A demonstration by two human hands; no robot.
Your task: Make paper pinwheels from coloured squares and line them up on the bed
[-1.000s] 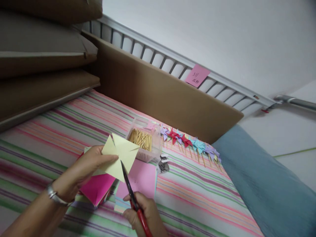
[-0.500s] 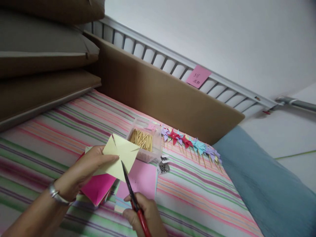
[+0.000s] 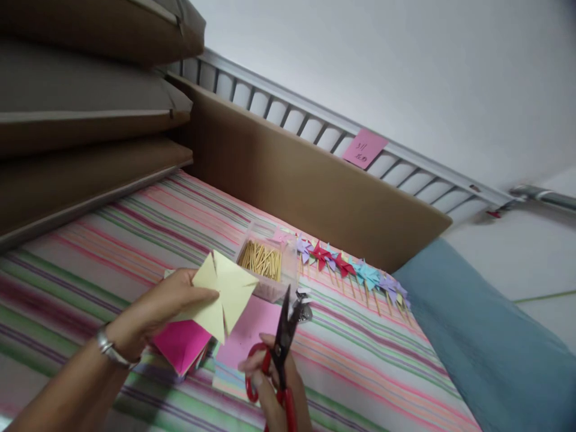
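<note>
Between thumb and fingers, my left hand pinches a pale yellow paper square with slits running in from its corners. My right hand has its fingers in the red handles of a pair of scissors. Their dark blades point up, slightly apart, to the right of the paper and not touching it. Below my left hand lies a stack of folded papers with a magenta sheet on top. Pink paper over other pastel sheets lies under the yellow square.
A clear plastic box of short wooden sticks stands behind the paper. Finished paper pinwheels line the cardboard panel. A small bag of metal bits sits by the box. Stacked brown packages rise at left.
The scissors have moved right, away from the yellow paper, and their blades have parted. The paper now shows a slit at its lower corner, where the blades were. My left hand still holds it.
</note>
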